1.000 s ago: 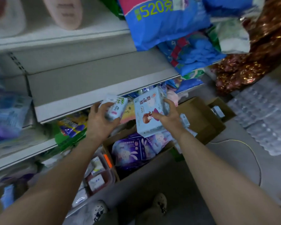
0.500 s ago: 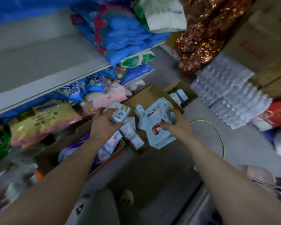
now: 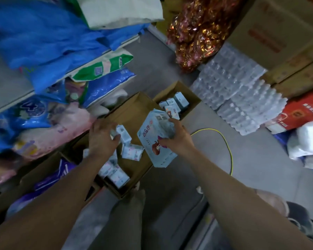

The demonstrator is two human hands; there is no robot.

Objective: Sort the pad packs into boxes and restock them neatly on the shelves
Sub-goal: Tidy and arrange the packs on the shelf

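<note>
Mid-frame, the left hand (image 3: 102, 139) is grasping a small pad pack (image 3: 123, 135), now lowered from shelf height into the open middle box (image 3: 134, 109); sorting is proceeding. The right hand (image 3: 175, 139) is clenching the large pad pack (image 3: 156, 141) over the box's right edge, its long axis running upper-right to lower-left, face up.

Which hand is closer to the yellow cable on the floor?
Right. The right hand, holding the big pad pack, is just beside the yellow cable; the left hand is farther, over the box.
</note>
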